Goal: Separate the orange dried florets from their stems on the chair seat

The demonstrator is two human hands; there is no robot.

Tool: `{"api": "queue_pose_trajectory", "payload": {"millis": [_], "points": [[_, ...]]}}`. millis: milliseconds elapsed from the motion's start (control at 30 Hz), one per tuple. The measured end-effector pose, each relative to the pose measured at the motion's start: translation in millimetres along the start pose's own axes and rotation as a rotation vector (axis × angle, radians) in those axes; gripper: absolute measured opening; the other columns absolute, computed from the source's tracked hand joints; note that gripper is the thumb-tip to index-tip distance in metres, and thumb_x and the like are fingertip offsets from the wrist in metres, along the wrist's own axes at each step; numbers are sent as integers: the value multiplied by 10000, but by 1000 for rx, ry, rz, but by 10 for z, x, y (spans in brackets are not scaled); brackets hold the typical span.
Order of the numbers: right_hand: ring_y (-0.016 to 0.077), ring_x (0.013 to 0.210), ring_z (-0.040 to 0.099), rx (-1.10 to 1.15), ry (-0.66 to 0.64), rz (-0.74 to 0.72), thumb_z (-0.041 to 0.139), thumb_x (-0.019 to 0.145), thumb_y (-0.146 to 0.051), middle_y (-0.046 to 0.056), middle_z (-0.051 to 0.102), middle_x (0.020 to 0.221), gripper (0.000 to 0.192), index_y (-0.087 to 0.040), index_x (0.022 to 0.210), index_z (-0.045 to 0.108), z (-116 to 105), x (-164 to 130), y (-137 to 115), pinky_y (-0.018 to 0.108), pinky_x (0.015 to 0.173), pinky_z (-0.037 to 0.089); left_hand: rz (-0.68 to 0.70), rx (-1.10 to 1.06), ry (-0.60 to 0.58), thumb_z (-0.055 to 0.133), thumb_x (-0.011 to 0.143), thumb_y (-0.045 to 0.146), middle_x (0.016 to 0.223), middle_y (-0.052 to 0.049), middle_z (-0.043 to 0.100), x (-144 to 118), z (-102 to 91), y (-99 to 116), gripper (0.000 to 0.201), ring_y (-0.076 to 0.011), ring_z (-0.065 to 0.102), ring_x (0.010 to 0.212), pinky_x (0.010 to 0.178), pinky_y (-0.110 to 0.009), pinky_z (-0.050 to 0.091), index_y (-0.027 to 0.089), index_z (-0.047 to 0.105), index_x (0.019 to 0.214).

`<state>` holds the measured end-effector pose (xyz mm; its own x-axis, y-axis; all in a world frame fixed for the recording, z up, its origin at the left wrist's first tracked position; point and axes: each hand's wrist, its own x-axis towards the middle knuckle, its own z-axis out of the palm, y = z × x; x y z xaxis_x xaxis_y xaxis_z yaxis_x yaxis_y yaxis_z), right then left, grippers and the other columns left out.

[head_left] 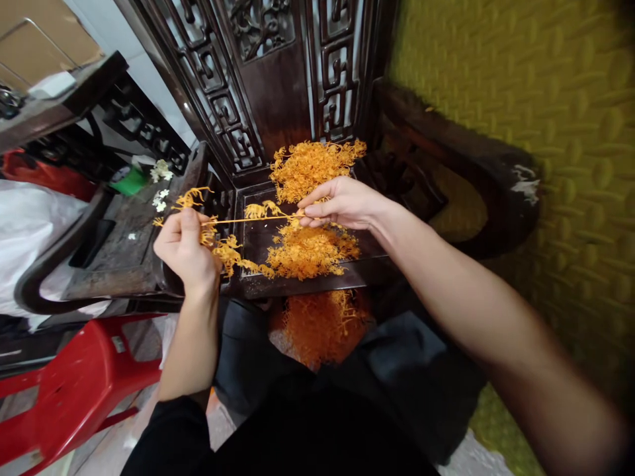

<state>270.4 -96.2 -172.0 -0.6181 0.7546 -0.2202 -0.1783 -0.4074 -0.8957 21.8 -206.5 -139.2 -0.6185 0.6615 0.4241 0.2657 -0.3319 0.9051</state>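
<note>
Right now I see a thin orange strand (248, 219) stretched level, left to right, above the dark tabletop (307, 281): my left hand (186, 248) grips one end, my right hand (342, 203) pinches the other, orange heaps (310, 251) just below.

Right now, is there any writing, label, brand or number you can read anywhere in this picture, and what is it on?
No text can be read.
Red plastic stool: a small pale sticker on its seat, too small and blurred to read.
Green object on the dark wooden table: no legible marking.
The left hand and right hand hold an orange strand stretched between them; it carries no writing.
</note>
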Motion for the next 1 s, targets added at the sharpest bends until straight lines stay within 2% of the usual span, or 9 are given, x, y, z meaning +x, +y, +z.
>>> {"api": "queue_pose_trajectory", "payload": {"millis": [67, 233, 400, 533, 633, 700, 767, 900, 1000], "points": [[195, 729, 781, -34, 20, -12, 813, 744, -4, 101, 759, 753, 120, -88, 823, 781, 36, -23, -26, 221, 579, 649, 86, -74, 89, 722, 894, 455, 528, 60, 474, 52, 22, -43, 368, -69, 376, 446, 441, -224, 271, 183, 636, 661], [178, 665, 757, -102, 114, -75, 773, 771, 8, 94, 749, 713, 108, -100, 771, 772, -14, 18, -13, 241, 559, 638, 90, -126, 86, 708, 915, 440, 479, 73, 443, 292, -86, -169, 379, -62, 356, 391, 403, -248, 230, 189, 600, 652], [218, 753, 753, -546, 387, -202, 761, 784, -13, 96, 757, 771, 110, -107, 830, 797, -305, 177, 164, 434, 836, 646, 83, -146, 149, 629, 964, 385, 491, 93, 395, 447, -225, -213, 368, -35, 369, 381, 417, -234, 217, 185, 525, 673], [314, 1103, 716, -1058, 212, -242, 750, 833, -108, 174, 731, 1195, 256, -120, 1081, 813, -241, 328, 452, 508, 1079, 526, 7, -157, 114, 723, 877, 505, 451, 94, 396, 305, -62, -214, 417, -56, 305, 365, 387, -246, 206, 179, 561, 673], [376, 1371, 559, -1171, 87, -303, 745, 880, -245, 220, 592, 1456, 559, -112, 1414, 645, -92, 382, 588, 546, 1197, 410, -33, -144, 91, 752, 845, 527, 453, 94, 397, 199, 32, -216, 429, -51, 304, 365, 388, -233, 200, 171, 586, 674], [379, 1491, 427, -1073, 75, -373, 777, 865, -325, 223, 474, 1580, 741, -123, 1528, 516, -6, 394, 595, 569, 1249, 335, -62, -131, 70, 758, 837, 529, 456, 91, 401, 149, 61, -219, 426, -51, 311, 367, 394, -228, 199, 170, 596, 674], [350, 1496, 436, -806, 17, -396, 812, 833, -337, 201, 434, 1620, 807, -154, 1545, 480, 79, 396, 554, 544, 1240, 374, -76, -126, 53, 755, 840, 532, 463, 85, 408, 107, 89, -220, 425, -54, 316, 374, 402, -230, 203, 171, 602, 673], [263, 1088, 738, -219, -126, -251, 793, 855, -336, 178, 726, 1252, 489, -138, 1284, 665, 248, 378, 433, 457, 1000, 612, -67, -72, 37, 756, 836, 549, 492, 75, 407, 41, 152, -212, 428, -65, 328, 405, 417, -236, 218, 172, 627, 678], [204, 870, 748, -90, -65, -200, 778, 867, -324, 130, 759, 1021, 314, -128, 1102, 711, 307, 335, 349, 385, 807, 669, -16, 36, 53, 727, 857, 559, 521, 66, 419, 15, 163, -215, 429, -70, 344, 444, 450, -233, 263, 171, 645, 693]]}}
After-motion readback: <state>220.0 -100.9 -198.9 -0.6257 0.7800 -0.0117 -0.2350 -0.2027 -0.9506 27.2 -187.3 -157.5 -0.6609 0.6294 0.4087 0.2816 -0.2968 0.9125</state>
